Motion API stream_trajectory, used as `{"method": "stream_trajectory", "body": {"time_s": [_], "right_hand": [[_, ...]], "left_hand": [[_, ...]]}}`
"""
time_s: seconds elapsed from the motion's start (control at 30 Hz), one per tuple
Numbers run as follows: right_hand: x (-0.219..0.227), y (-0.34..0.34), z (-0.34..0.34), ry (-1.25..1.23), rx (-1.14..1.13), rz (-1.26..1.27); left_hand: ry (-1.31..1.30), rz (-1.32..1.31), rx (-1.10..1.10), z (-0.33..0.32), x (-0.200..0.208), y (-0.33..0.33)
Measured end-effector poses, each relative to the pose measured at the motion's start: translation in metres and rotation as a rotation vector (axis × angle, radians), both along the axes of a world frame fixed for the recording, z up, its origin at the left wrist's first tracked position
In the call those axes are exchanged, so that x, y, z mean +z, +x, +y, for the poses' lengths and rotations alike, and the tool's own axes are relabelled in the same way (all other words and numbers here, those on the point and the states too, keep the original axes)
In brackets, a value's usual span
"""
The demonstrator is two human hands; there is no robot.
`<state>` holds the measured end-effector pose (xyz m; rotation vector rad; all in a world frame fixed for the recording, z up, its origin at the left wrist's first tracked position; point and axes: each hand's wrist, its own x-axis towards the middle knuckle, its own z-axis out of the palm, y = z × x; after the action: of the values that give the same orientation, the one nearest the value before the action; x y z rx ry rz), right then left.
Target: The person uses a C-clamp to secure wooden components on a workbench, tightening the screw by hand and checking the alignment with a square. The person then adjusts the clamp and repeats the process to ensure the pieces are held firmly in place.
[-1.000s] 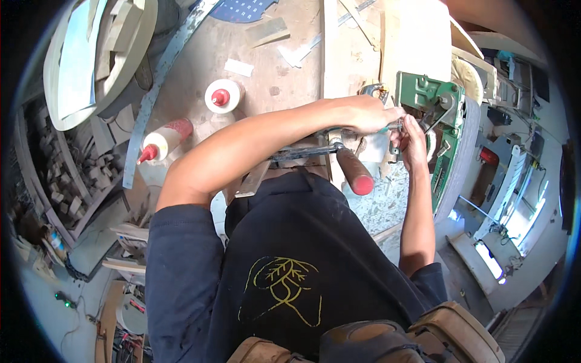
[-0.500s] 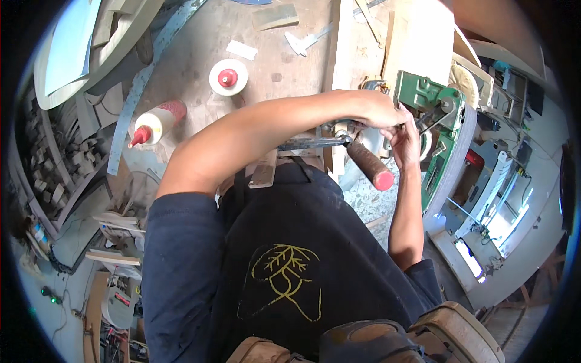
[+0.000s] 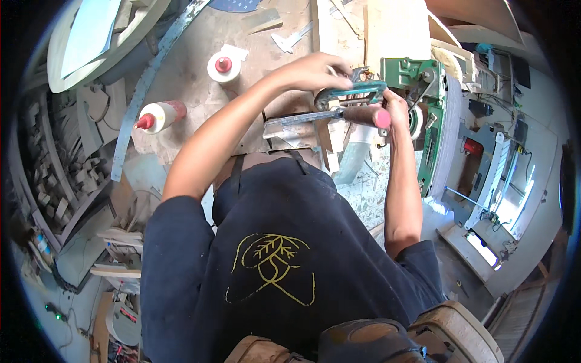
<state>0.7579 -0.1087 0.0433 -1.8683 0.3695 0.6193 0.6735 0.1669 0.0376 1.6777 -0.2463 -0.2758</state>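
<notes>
Two bare hands are working at a teal C-shaped metal clamp (image 3: 357,89) above the wooden workbench (image 3: 190,72), beside a green metal machine (image 3: 408,71): the right hand (image 3: 397,109) is closing on the clamp's right end, while the left hand (image 3: 315,71) is curving over its left part, finger and thumb parted, though whether it is touching cannot be told. Just below, a dark steel bar (image 3: 296,120) with a brown cylindrical handle (image 3: 361,115) is lying crosswise, and two white red-capped bottles (image 3: 224,74) are resting farther left.
</notes>
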Motion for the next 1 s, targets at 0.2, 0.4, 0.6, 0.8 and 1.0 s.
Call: {"method": "stream_trajectory", "body": {"time_s": [0.2,0.4,0.6,0.8,1.0], "right_hand": [[-0.007,0.001,-0.004,-0.002,-0.020,-0.040],[-0.013,0.006,-0.006,-0.004,0.073,-0.027],[-0.020,0.021,-0.012,0.014,0.064,0.048],[0.007,0.040,-0.017,0.114,0.074,-0.023],[0.051,0.043,-0.006,0.187,0.080,-0.114]], "left_hand": [[-0.647,0.385,0.388,0.026,-0.031,-0.085],[-0.561,0.010,0.560,-0.017,-0.056,-0.165],[-0.205,-0.098,0.890,-0.056,-0.040,-0.147],[-0.232,-0.115,0.986,-0.058,0.020,-0.115],[-0.137,-0.106,1.091,-0.043,0.076,-0.091]]}}
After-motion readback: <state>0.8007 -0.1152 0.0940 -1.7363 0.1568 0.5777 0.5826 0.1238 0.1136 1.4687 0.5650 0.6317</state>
